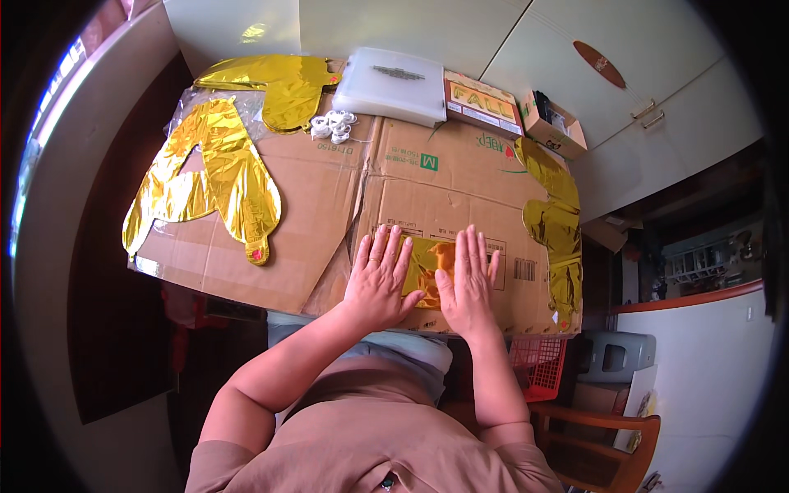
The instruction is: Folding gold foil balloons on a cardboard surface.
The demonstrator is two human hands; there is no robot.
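Both of my hands lie flat with fingers stretched forward, one on each side of a small folded piece of gold foil [422, 267], which looks like a flattened foil balloon. My left hand [378, 275] presses at its left edge, thumb pointing in across it. Along the right edge rests my right hand [470, 283], its thumb beside the foil. Neither hand is closed around anything. The foil lies on a flattened brown cardboard sheet [320, 214], near its front edge. Parts of the foil under the hands are hidden.
Flat gold foil balloons lie around: an A-shaped one [226, 156] at left, another [294, 94] behind it, a wavy one [552, 218] at right. White string [333, 125], a translucent case [386, 99], a printed box [482, 103] and a small open carton [567, 141] stand along the back.
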